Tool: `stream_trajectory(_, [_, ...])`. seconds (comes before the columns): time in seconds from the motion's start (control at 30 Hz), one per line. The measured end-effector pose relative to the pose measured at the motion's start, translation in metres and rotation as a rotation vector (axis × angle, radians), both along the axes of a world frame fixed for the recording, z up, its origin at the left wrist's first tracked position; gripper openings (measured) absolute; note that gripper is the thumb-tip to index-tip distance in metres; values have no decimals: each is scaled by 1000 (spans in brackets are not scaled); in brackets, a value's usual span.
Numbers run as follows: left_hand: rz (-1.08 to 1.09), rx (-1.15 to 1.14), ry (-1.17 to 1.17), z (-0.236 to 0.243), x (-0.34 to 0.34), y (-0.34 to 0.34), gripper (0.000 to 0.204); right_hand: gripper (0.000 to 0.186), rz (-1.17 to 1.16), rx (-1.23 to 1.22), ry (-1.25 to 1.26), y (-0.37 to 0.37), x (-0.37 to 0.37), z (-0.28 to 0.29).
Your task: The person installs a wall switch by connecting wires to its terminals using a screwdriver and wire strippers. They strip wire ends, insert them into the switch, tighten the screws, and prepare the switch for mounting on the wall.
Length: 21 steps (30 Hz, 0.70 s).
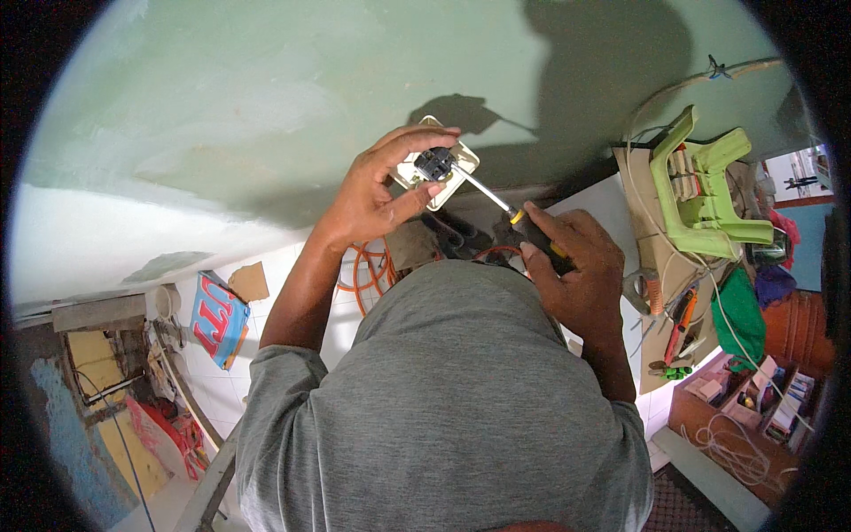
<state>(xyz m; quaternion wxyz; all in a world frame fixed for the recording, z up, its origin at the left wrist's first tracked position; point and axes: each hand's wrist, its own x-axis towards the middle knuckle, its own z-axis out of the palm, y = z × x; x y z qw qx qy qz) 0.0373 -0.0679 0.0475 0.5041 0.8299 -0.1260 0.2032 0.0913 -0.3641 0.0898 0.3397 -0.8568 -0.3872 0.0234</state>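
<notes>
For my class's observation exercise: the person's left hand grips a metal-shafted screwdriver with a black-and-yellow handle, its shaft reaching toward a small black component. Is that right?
The hand is wrong: the head view shows the person's right hand gripping the metal-shafted screwdriver with the black-and-yellow handle, its shaft reaching toward the small black component.
</notes>
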Motion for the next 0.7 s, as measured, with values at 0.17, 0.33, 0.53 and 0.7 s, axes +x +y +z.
stream_trajectory(0.17, [-1, 4, 11, 5, -1, -2, 50, 44, -29, 82, -22, 5, 0, -5])
stream_trajectory(0.33, [-3, 28, -1, 7, 1, -2, 51, 47, 17, 115, 254, -3, 4, -18])
stream_trajectory(0.53, [-19, 32, -24, 10, 0, -1, 50, 51, 33, 122, -20, -2, 6, -12])
stream_trajectory(0.7, [-19, 66, -38, 13, 0, 0, 51, 52, 7, 98, 34, 0, 5, -14])
